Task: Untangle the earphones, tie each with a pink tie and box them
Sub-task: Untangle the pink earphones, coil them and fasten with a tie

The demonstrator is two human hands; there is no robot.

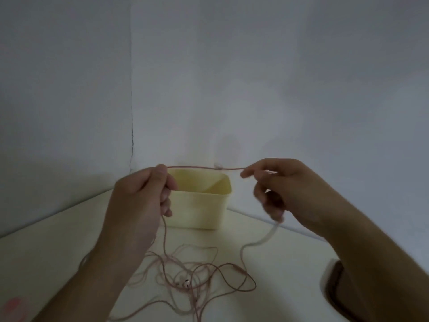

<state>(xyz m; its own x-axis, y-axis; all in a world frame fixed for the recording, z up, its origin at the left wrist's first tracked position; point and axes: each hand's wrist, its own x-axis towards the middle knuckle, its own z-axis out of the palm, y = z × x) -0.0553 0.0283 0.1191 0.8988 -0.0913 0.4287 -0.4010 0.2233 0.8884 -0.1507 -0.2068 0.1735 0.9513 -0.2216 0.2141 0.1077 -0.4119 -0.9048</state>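
I hold a pinkish earphone cable (197, 168) stretched level in the air between both hands. My left hand (144, 194) grips one end of the stretch with curled fingers. My right hand (276, 182) pinches the other end between thumb and fingertip. A small pale knot or clip sits on the stretch near the right hand. From both hands the cable hangs down to a tangled heap of earphone cables (197, 277) on the table, with an earbud (186, 284) in it. A pale yellow open box (202, 210) stands behind, just below the stretched cable.
The pale table (58, 252) sits in a corner between two grey walls. A blurred pink patch (14, 305), too unclear to identify, lies at the front left. A dark object with a white edge (334, 282) shows under my right forearm.
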